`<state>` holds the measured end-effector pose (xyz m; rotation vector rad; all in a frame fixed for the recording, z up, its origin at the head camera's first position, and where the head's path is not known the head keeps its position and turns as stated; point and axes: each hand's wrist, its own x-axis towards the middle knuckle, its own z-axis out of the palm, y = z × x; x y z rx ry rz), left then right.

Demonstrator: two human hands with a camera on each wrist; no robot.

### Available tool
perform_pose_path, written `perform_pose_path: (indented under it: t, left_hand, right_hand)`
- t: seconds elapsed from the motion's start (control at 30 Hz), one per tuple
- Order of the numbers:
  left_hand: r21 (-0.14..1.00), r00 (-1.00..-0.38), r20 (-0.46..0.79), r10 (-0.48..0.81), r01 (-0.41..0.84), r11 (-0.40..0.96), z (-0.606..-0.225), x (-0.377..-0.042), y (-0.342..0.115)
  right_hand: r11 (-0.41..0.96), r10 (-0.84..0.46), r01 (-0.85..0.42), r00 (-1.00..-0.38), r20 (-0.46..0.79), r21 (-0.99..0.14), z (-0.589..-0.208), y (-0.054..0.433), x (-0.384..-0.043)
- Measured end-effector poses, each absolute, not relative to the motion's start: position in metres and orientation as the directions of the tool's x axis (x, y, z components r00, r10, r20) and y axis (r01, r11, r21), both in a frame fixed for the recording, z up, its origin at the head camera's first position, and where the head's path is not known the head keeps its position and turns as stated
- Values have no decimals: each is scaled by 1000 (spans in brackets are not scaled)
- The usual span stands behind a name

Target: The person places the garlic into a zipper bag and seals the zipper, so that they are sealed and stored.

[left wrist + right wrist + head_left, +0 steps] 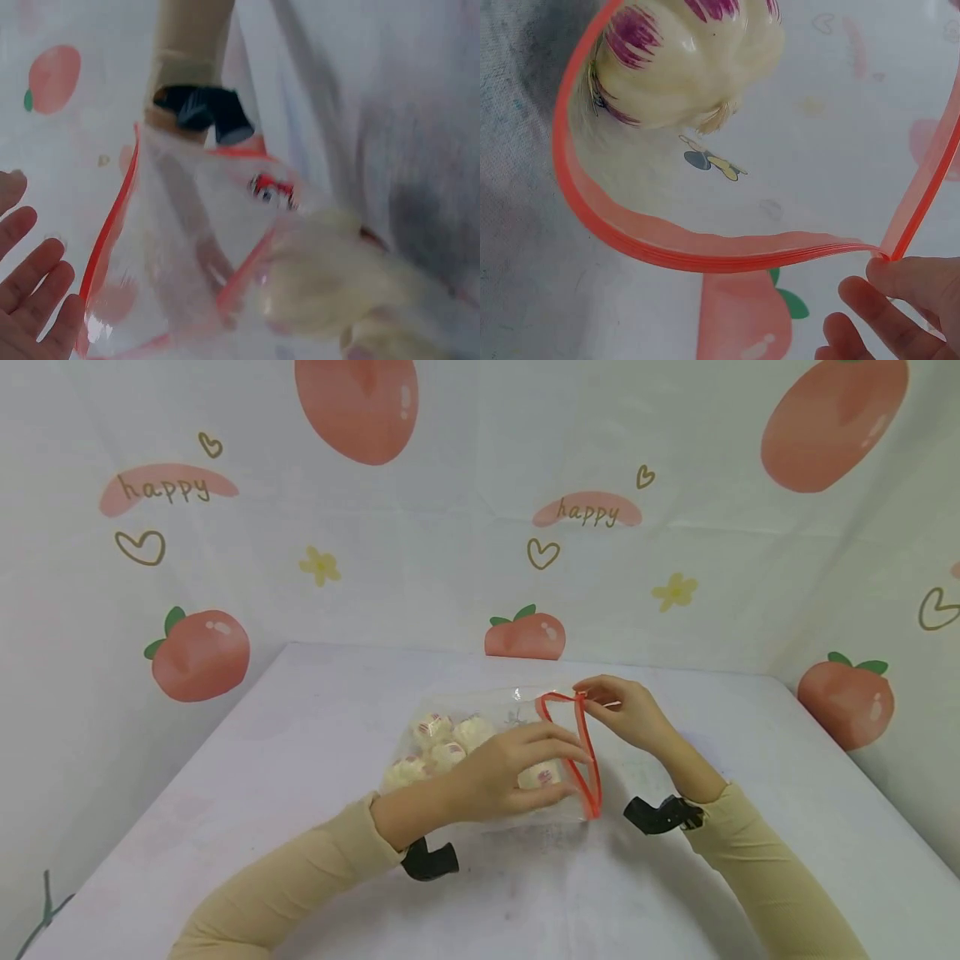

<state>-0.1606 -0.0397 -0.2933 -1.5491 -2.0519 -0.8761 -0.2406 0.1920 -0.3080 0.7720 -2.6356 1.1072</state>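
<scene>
A clear zip bag (pixel 465 702) with a red-edged mouth (pixel 590 756) lies on its side, its mouth gaping to the right. Several garlic bulbs (pixel 474 732) are inside. In the right wrist view, one white bulb with purple streaks, a garlic bulb (pixel 690 67), shows through the mouth. My right hand (pixel 630 714) pinches the far corner of the red edge between thumb and fingertips. Over the near side of the bag, my left hand (pixel 498 772) has its fingers loosely extended toward the mouth. The left wrist view shows these fingers (pixel 37 296) spread beside the red edge, gripping nothing.
The bag rests on a white-covered table (pixel 330 685). A white backdrop (pixel 442 552) printed with peaches, hearts and flowers stands behind and at the sides. Black straps with mounts (pixel 660 814) sit at both wrists.
</scene>
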Motion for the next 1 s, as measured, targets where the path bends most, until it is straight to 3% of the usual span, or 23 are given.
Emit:
perform_pose_path:
  t: [0.3,0.4,0.6,1.0]
  left_hand:
    - [-34,-169,591,789,972,234,-318,-155,-24]
    - [-94,-155,582,798,962,255,-327,-153,-20]
    - [-125,-211,522,827,939,319,-338,-147,-16]
    - [-7,-346,502,793,915,404,-338,-145,-22]
  right_hand:
    - [597,-382,-518,-855,351,-612,-316,196,-245]
    - [601,-377,-517,-856,354,-609,-318,198,-247]
    - [616,-366,-496,-868,335,-612,-322,201,-249]
    - [632,-343,-472,-882,323,-615,-326,206,-252]
